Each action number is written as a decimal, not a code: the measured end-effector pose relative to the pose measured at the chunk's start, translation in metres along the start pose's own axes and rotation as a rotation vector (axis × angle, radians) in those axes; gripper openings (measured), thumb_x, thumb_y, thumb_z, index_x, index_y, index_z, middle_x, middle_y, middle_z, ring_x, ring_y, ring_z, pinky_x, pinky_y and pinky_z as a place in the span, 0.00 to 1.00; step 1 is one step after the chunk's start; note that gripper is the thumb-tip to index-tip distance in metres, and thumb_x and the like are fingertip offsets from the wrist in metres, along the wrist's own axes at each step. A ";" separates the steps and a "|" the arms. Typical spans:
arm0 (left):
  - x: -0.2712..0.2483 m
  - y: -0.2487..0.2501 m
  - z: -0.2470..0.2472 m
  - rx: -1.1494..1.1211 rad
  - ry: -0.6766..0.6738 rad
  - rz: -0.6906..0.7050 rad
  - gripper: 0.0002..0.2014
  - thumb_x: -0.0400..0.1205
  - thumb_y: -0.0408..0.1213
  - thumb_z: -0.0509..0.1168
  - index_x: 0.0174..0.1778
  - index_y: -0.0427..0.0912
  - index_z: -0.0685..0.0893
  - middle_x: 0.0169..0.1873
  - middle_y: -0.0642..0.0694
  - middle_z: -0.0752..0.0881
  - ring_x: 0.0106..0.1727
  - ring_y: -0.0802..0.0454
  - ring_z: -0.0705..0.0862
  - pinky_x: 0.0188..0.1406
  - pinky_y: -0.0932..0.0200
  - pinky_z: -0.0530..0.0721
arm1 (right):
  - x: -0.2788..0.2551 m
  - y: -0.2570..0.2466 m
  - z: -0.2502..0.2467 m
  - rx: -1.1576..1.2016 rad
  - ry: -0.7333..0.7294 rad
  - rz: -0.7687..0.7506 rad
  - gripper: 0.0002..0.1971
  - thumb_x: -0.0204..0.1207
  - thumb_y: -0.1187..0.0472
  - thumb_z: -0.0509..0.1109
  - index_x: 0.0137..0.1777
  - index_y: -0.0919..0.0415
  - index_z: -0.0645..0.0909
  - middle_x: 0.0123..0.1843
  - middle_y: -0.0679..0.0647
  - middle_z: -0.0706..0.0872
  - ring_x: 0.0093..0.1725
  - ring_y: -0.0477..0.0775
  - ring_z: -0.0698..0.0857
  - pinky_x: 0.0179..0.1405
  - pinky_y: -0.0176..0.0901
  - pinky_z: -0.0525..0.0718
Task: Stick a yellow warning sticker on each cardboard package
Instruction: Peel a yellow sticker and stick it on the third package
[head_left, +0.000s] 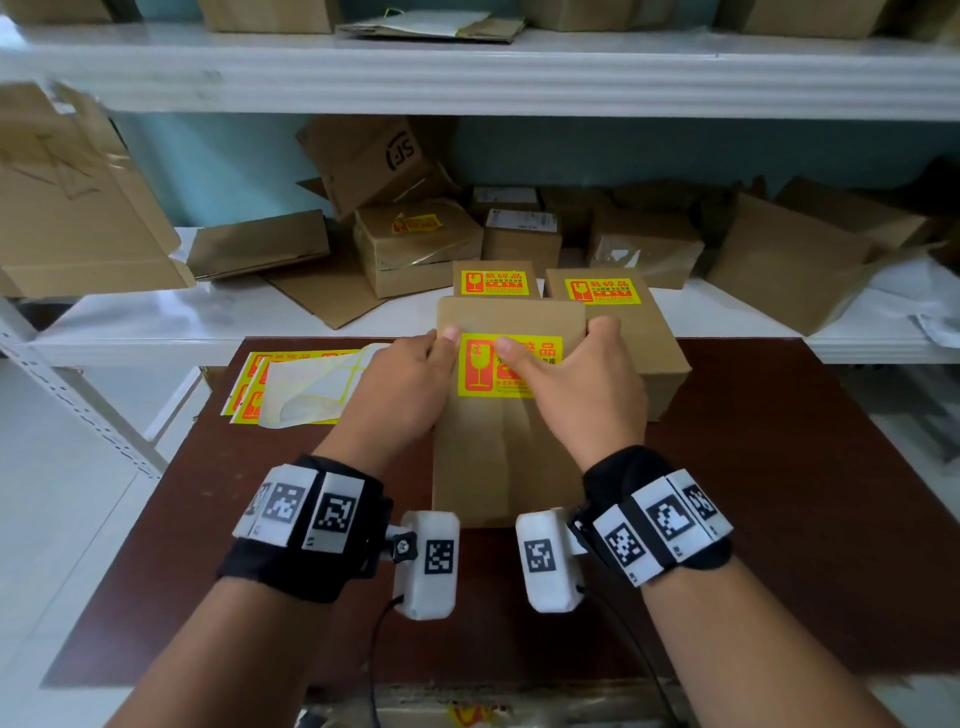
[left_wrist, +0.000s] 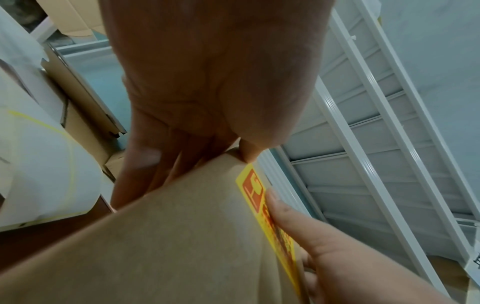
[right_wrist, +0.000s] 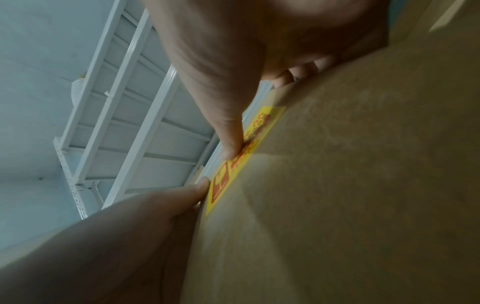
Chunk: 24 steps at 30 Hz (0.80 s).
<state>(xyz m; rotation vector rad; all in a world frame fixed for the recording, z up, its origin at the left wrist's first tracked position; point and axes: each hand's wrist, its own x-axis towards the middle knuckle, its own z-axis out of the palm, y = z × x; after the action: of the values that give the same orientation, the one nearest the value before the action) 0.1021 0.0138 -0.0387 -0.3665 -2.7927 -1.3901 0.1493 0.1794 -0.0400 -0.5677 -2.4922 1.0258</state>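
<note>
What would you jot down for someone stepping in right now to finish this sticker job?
Left hand: grips the left edge of the tilted flat package, thumb on top.
Right hand: grips its right edge, thumb pressing the yellow sticker down.
Sticker is on this package; finish smoothing it, then set the package aside.
Done: two stickered boxes behind it, the small box and the larger box, plus a box on the shelf.
Left: several shelf boxes show no sticker. Spare sticker sheets lie on the brown table, at left.
</note>
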 end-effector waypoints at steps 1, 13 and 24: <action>0.000 -0.001 -0.001 -0.004 -0.006 -0.002 0.28 0.90 0.55 0.49 0.44 0.41 0.88 0.44 0.41 0.89 0.50 0.39 0.86 0.53 0.41 0.85 | 0.001 0.001 0.001 0.010 0.003 -0.006 0.37 0.65 0.25 0.74 0.60 0.55 0.73 0.50 0.48 0.84 0.49 0.54 0.85 0.48 0.53 0.85; 0.009 -0.013 -0.001 -0.023 -0.036 -0.071 0.30 0.87 0.62 0.52 0.45 0.42 0.89 0.45 0.43 0.89 0.52 0.41 0.86 0.55 0.45 0.83 | 0.024 0.022 0.009 0.316 -0.026 0.042 0.13 0.80 0.49 0.72 0.58 0.53 0.89 0.50 0.46 0.93 0.52 0.50 0.90 0.60 0.56 0.88; 0.009 -0.013 -0.003 0.040 -0.111 -0.072 0.26 0.73 0.58 0.77 0.61 0.47 0.86 0.51 0.51 0.90 0.53 0.51 0.88 0.51 0.51 0.86 | 0.002 0.011 0.002 0.152 -0.191 -0.066 0.30 0.67 0.24 0.65 0.60 0.43 0.80 0.52 0.38 0.89 0.55 0.45 0.87 0.60 0.56 0.85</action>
<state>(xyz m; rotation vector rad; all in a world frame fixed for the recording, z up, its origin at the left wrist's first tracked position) 0.0906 0.0061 -0.0461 -0.3565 -2.9462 -1.3651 0.1488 0.1867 -0.0491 -0.3544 -2.5460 1.2834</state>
